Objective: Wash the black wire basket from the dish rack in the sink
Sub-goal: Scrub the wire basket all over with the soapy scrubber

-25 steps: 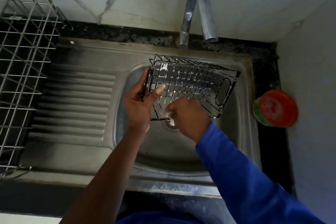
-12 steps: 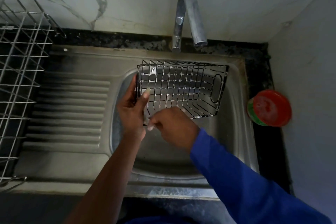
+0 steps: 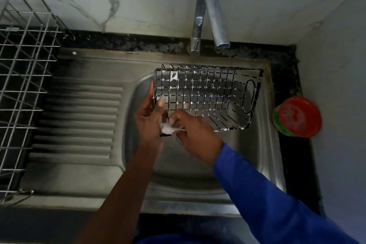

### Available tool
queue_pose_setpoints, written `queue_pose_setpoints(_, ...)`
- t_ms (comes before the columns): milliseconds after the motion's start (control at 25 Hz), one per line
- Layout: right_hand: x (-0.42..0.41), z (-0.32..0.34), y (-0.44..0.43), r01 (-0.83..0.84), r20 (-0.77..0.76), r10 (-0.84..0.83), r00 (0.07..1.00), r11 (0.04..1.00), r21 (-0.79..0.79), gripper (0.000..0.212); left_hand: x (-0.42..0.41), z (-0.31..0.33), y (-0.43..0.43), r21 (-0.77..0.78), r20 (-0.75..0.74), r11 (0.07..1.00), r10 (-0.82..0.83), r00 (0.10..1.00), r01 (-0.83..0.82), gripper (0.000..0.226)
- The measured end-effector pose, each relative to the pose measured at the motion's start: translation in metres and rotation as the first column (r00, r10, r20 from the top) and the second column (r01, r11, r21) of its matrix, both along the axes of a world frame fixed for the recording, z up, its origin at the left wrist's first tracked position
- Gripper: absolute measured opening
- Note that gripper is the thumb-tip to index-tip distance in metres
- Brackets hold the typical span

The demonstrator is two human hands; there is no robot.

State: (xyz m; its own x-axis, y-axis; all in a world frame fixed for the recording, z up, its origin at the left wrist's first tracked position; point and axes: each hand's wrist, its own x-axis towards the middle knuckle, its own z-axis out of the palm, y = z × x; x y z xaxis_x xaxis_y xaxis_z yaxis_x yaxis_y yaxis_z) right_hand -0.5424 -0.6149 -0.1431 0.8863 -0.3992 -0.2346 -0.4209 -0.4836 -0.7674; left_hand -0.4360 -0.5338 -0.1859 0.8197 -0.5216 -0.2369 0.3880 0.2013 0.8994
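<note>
Soaping the basket (image 3: 208, 95) over the sink (image 3: 198, 180), just in front of the tap (image 3: 210, 18).

The left hand (image 3: 148, 119) grips the basket's left edge, thumb across the wires, tilting it. The right hand (image 3: 196, 134) is curled round a small soapy pad (image 3: 168, 128) at the corner farthest from the tap. Suds (image 3: 173, 75) cling to several wires. To do it well, I'd keep the left grip firm, rub along each wire and crossing, then turn the basket to reach the handle end right of the tap.
</note>
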Motion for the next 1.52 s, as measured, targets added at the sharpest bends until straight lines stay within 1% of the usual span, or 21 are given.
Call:
queue_pose_setpoints(80,0.010,-0.008,-0.001,0.081,-0.006,-0.082,0.997,0.990,-0.113,0.029,-0.009,0.003,-0.008,0.020,-0.014,1.000,-0.021,1.000,0.021,0.094)
queue_pose_setpoints(200,0.034,-0.019,-0.006,0.115,-0.044,-0.129,0.991,0.966,-0.231,0.027,-0.015,0.003,-0.012,0.040,0.023,0.997,-0.071,0.997,0.070,0.078)
queue_pose_setpoints(360,0.044,-0.013,-0.010,0.305,-0.006,-0.306,0.952,0.948,-0.093,0.017,-0.009,0.002,-0.006,0.049,0.050,0.995,-0.089,0.995,0.086,0.099)
queue_pose_setpoints(400,0.048,-0.011,-0.010,0.268,-0.035,-0.274,0.961,0.955,-0.125,0.018,-0.008,0.003,-0.006,0.035,0.039,0.995,-0.092,0.995,0.091,0.095)
queue_pose_setpoints(480,0.053,-0.009,-0.009,0.100,-0.125,-0.135,0.983,0.961,-0.257,0.022,-0.007,0.002,-0.007,-0.007,0.014,0.996,-0.094,0.995,0.094,0.073)
queue_pose_setpoints(520,0.054,-0.008,-0.008,0.049,-0.143,-0.091,0.986,0.961,-0.271,0.021,-0.006,0.003,-0.007,-0.025,0.005,0.996,-0.086,0.996,0.086,0.069)
queue_pose_setpoints(600,0.045,-0.007,0.000,-0.020,-0.146,-0.015,0.989,0.971,-0.236,0.017,-0.003,0.002,-0.003,-0.026,0.000,0.998,-0.058,0.998,0.057,0.078)
queue_pose_setpoints(680,0.031,-0.001,0.010,-0.095,-0.166,0.055,0.985,0.965,-0.244,0.017,-0.001,0.001,0.002,-0.013,0.001,1.000,-0.029,1.000,0.029,0.074)
queue_pose_setpoints(720,0.027,0.001,0.011,-0.114,-0.188,0.063,0.980,0.955,-0.274,0.020,-0.003,0.000,0.003,-0.014,0.003,0.999,-0.031,1.000,0.031,0.068)
queue_pose_setpoints(800,0.034,0.004,0.001,-0.080,-0.236,-0.006,0.972,0.933,-0.352,0.024,-0.009,0.000,-0.001,-0.015,0.029,0.998,-0.053,0.998,0.053,0.055)
queue_pose_setpoints(920,0.049,0.003,-0.012,-0.064,-0.254,-0.053,0.966,0.899,-0.432,0.031,-0.012,0.002,-0.005,0.031,0.075,0.998,-0.053,0.996,0.051,0.052)
queue_pose_setpoints(1000,0.045,0.004,-0.004,-0.085,-0.212,0.012,0.977,0.936,-0.341,0.026,-0.009,0.004,-0.004,0.051,0.036,0.998,-0.028,0.999,0.026,0.058)
queue_pose_setpoints(1080,0.031,0.003,0.002,-0.153,-0.182,0.116,0.976,0.967,-0.204,0.015,-0.008,0.004,0.001,0.068,-0.029,0.998,0.009,1.000,-0.007,0.072)
queue_pose_setpoints(1120,0.026,-0.002,0.000,-0.150,-0.174,0.123,0.977,0.977,-0.154,0.013,-0.010,0.003,0.002,0.078,-0.050,0.997,0.018,0.999,-0.014,0.072)
queue_pose_setpoints(1200,0.023,-0.013,-0.005,-0.019,-0.191,0.002,0.982,0.996,-0.087,0.012,-0.017,0.001,0.002,0.113,-0.036,0.993,0.017,0.999,-0.012,0.055)
queue_pose_setpoints(1240,0.023,-0.017,-0.008,0.044,-0.212,-0.063,0.975,0.995,-0.093,0.011,-0.021,0.002,0.000,0.135,-0.012,0.991,0.006,1.000,-0.004,0.048)
queue_pose_setpoints(1320,0.023,-0.027,-0.011,0.108,-0.249,-0.134,0.959,0.988,-0.114,0.012,-0.028,0.005,-0.003,0.171,0.022,0.985,-0.014,1.000,0.010,0.048)
queue_pose_setpoints(1360,0.021,-0.029,-0.012,0.165,-0.248,-0.178,0.952,0.984,-0.074,0.012,-0.029,0.008,-0.005,0.185,0.026,0.983,-0.017,1.000,0.012,0.050)
queue_pose_setpoints(1440,0.014,-0.027,-0.018,0.357,-0.193,-0.330,0.924,0.925,0.130,0.012,-0.026,0.012,-0.006,0.200,0.057,0.980,-0.012,0.998,0.000,0.045)
queue_pose_setpoints(1480,0.009,-0.022,-0.020,0.459,-0.166,-0.428,0.888,0.833,0.310,0.013,-0.025,0.015,-0.005,0.209,0.075,0.978,-0.010,0.997,-0.006,0.036)
queue_pose_setpoints(1520,0.005,-0.016,-0.023,0.524,-0.171,-0.517,0.839,0.679,0.514,0.017,-0.024,0.017,-0.005,0.219,0.075,0.976,-0.005,0.997,-0.011,0.026)
